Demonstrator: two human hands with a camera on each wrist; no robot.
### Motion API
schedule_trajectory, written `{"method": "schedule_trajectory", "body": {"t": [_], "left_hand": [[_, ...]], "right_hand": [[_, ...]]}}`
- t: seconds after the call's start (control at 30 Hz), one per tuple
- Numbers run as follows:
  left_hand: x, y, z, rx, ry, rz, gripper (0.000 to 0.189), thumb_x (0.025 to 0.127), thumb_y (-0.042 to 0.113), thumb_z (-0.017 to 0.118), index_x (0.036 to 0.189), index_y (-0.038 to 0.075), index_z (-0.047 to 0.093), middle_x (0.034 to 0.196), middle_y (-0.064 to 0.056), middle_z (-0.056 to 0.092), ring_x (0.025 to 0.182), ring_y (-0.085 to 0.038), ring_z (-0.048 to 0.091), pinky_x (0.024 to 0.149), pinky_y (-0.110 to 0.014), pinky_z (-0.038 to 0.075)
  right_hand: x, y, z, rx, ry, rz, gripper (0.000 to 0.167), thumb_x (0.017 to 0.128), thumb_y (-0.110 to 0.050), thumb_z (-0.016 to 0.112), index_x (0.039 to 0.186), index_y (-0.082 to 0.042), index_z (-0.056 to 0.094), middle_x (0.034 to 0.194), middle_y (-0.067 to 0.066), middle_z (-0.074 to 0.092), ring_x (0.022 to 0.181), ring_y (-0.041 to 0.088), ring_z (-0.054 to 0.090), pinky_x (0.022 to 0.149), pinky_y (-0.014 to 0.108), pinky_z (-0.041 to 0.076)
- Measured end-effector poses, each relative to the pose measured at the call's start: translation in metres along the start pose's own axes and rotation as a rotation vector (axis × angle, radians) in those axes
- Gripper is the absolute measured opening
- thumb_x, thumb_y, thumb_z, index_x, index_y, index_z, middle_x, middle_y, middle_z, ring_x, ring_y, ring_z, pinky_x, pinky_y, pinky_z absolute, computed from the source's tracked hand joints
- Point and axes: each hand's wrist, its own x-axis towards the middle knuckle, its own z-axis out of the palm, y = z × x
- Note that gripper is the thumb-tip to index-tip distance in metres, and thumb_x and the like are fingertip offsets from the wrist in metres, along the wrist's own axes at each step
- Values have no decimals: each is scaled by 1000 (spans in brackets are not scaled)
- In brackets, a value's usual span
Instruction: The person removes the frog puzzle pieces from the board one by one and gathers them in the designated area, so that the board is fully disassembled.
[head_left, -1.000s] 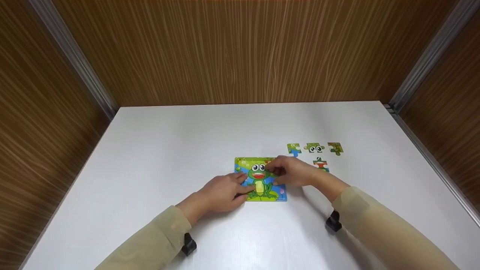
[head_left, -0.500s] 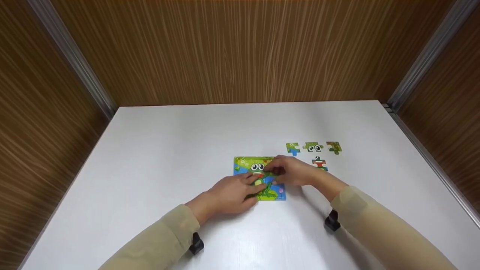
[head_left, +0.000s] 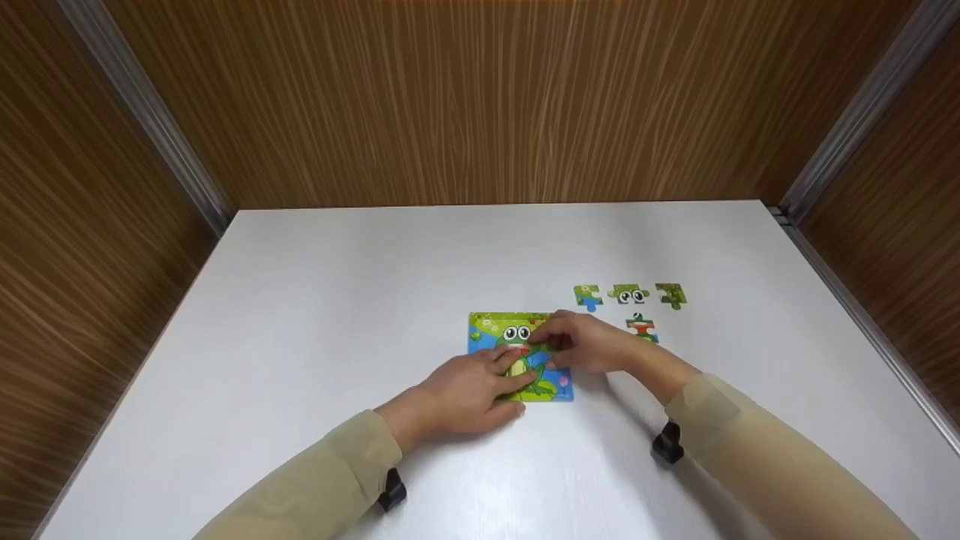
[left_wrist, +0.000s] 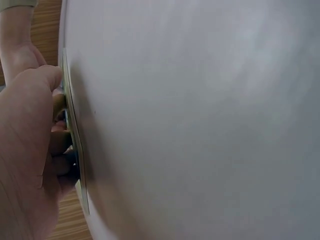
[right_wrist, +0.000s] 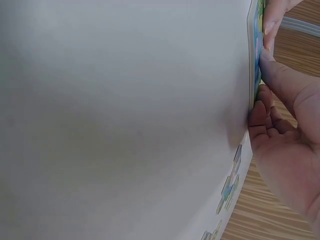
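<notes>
The frog jigsaw puzzle (head_left: pixel 559 391) lies on the white table, a flat square with a green and blue picture. Across its lower left, my left hand (head_left: pixel 466 394) rests with fingers spread and fairly straight, covering part of the frog's body; its thumb lies along the near edge. My right hand (head_left: pixel 589 341) holds the puzzle's right side with bent fingers, thumb tip on the picture. From the right wrist, its fingertips (right_wrist: pixel 259 114) curl at the puzzle's edge. Anything small beneath the fingers is hidden.
Several loose jigsaw pieces lie behind the right hand: a green-blue piece (head_left: pixel 588 297), an eyes piece (head_left: pixel 628 295), a dark green piece (head_left: pixel 670 295) and a mouth piece (head_left: pixel 640 325), partly covered by the right wrist. Wood-grain panels (head_left: pixel 480 105) enclose the white table (head_left: pixel 360 300).
My left hand has slid right over the puzzle, covering more of the frog's mouth and body. The right hand keeps its place, and the loose pieces lie as before.
</notes>
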Motion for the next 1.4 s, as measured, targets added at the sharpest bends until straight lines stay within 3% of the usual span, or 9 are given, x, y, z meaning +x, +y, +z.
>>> {"method": "schedule_trajectory", "body": {"t": [0.4,0.77,1.4], "left_hand": [[1,1,-2,28,0,3,60,112,55,35,164,27,43,170,-13,29,156,-30,33,125,-42,31],[3,4,-4,9,-45,-36,59,111,57,36,164,31,41,171,-10,29,157,-32,30,122,-46,37],[2,2,-2,0,-38,-44,59,111,57,35,164,31,41,171,-10,29,158,-31,29,122,-46,36]], "right_hand": [[0,-2,-1,0,8,44,36,96,-6,79,130,-13,74,121,4,64,106,23,55,97,41,49],[1,-1,1,10,1,39,35,96,-5,79,129,-12,73,127,6,61,113,25,53,103,46,48],[5,-9,1,-74,10,48,33,93,-2,80,123,-12,72,116,7,56,103,24,54,93,42,49]]}}
